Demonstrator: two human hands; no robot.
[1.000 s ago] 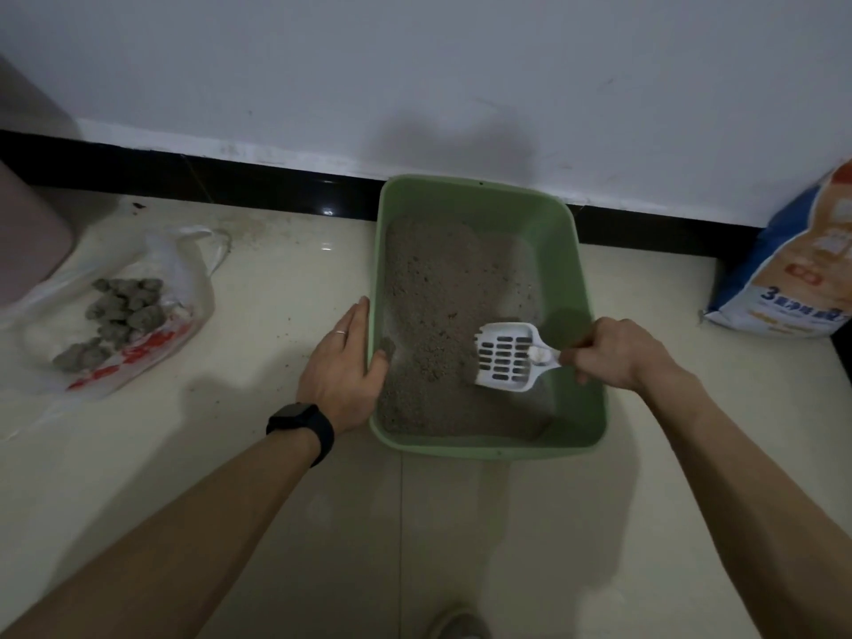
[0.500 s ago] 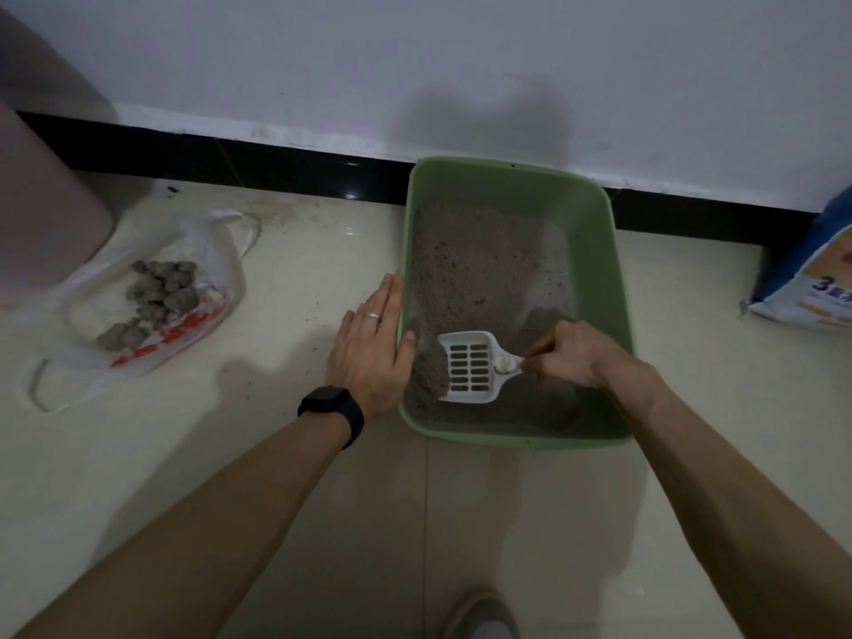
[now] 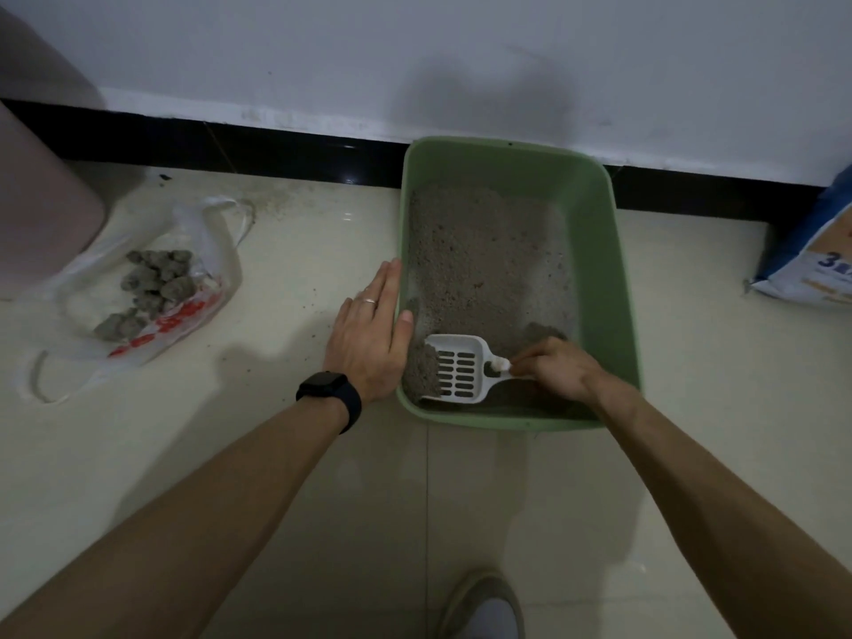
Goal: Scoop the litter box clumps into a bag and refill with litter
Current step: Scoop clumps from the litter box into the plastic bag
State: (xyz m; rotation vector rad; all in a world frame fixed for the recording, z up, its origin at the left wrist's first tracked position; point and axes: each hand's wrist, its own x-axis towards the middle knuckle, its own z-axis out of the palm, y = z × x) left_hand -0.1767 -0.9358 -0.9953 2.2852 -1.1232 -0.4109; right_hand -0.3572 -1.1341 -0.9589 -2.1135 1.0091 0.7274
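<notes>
A green litter box point(image 3: 597, 251) sits on the floor against the wall, with grey litter point(image 3: 475, 251) spread inside. My right hand point(image 3: 555, 366) is shut on the handle of a white slotted scoop point(image 3: 461, 368), whose front edge pushes into a heap of litter at the box's near-left corner. My left hand point(image 3: 369, 336) lies flat against the box's left wall, thumb over the rim. A clear plastic bag point(image 3: 184, 311) with red print lies open on the floor to the left, with several grey clumps point(image 3: 152, 288) in it.
A blue and orange litter sack point(image 3: 816, 265) stands at the right edge. A pinkish bin point(image 3: 41, 214) stands at the far left beside the bag. Loose grains dot the tiles near the bag. My shoe point(image 3: 484, 606) shows at the bottom.
My right hand has dragged the scoop leftward across the near end of the box, piling litter into the near-left corner. My left hand has stayed on the left wall.
</notes>
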